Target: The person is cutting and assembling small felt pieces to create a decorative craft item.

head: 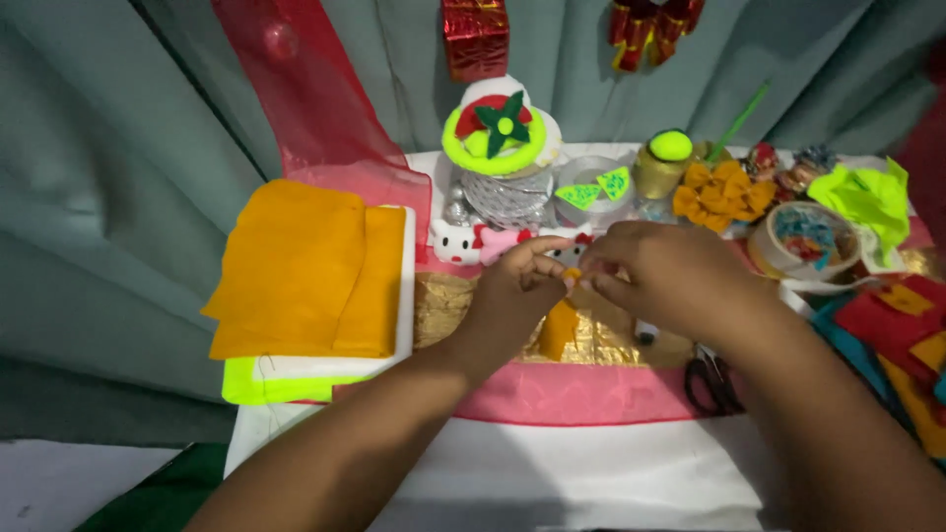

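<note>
My left hand point(517, 291) and my right hand point(655, 271) meet over the middle of the table, fingertips pinched together on a small piece of orange felt point(560, 330) that hangs down between them. Below the hands lies a crinkled gold sheet point(445, 305) on a pink cloth point(572, 394). Just behind the hands sits a white cat-shaped toy point(458, 241) with a pink bow.
A folded stack of orange felt point(305, 271) rests on a white board at the left. Behind stand a decorated round box point(501, 138) with a green star, a clear tape roll point(589, 187), an orange felt flower point(722, 192), a round tub point(803, 236) and black scissors point(709, 379). Coloured felt scraps point(902, 330) lie right.
</note>
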